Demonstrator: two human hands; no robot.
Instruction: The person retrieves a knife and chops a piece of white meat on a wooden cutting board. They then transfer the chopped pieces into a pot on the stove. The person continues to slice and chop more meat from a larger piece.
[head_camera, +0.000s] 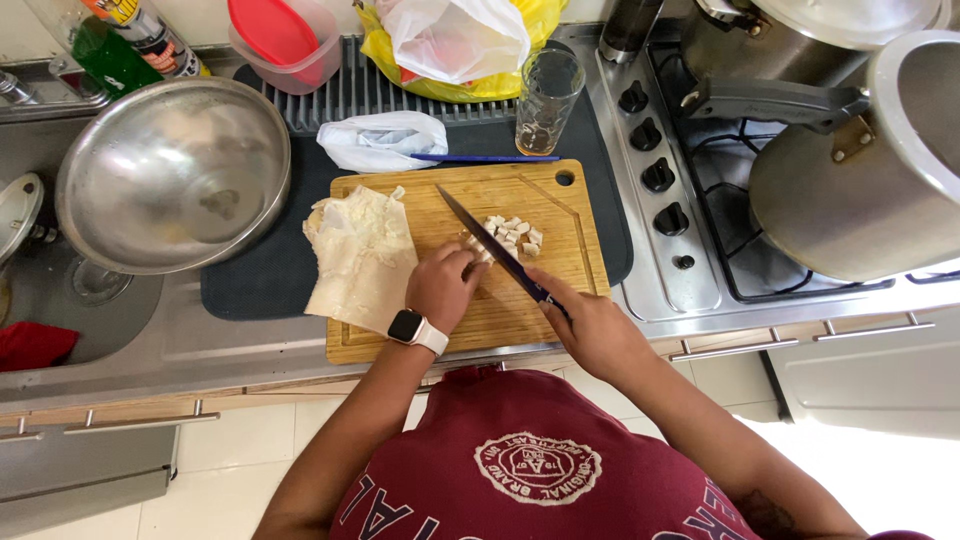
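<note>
Bamboo board (520, 320) on the table carries a small heap of white cubes (512, 236). Right hand (590, 325) grips the knife (490, 245), blade across the board; left hand (442, 285), fingers curled, pins the uncut piece beside it. Some dicing looks done, little left under the fingers.

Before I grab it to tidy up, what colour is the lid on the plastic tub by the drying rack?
Red lid, clearest in the head view.

Colours around the cutting board (400, 340)

We note pale tan board wood; white cubes (512, 236) on it; dark grey mat (255, 280) beneath; red lid (272, 30) behind.
</note>
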